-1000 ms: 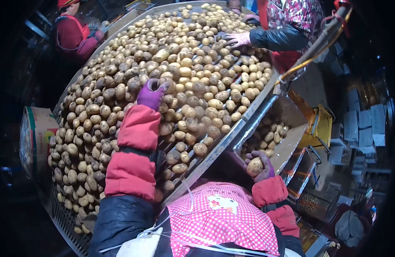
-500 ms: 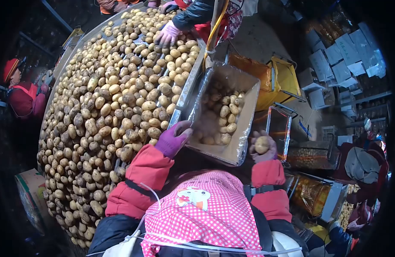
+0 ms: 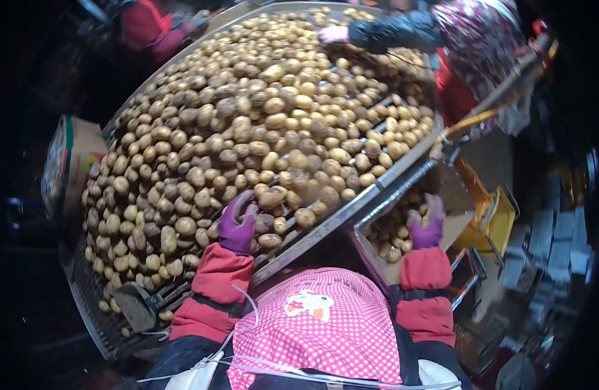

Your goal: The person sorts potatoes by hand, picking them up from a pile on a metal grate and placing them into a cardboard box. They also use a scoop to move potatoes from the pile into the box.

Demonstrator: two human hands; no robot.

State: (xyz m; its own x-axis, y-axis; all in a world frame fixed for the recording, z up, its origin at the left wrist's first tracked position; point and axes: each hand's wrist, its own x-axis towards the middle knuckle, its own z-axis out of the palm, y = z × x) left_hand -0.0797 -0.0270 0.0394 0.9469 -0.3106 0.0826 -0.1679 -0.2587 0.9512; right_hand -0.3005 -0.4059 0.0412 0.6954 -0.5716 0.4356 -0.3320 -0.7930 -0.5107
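Observation:
My left hand [image 3: 237,224], in a purple glove, is over the near edge of a large heap of potatoes [image 3: 241,130]. Its thumb and fingers are apart, close to a larger potato [image 3: 271,197], and nothing shows between them. Over the lined cardboard box [image 3: 456,188] is my right hand [image 3: 427,224], also gloved, with its fingers spread and no potato visible in it. Potatoes [image 3: 391,237] lie inside the box, partly hidden by that hand.
A metal rim [image 3: 351,214] runs between the heap and the box. Across the heap, a co-worker's gloved hand [image 3: 334,34] touches potatoes. A yellow stand [image 3: 494,221] is beyond the box, and a carton [image 3: 78,153] stands at the left.
My view has turned, shifting the heap toward the middle. My left hand has moved from beside the box to the potatoes. My right hand held a potato beside the box; now it is open above it.

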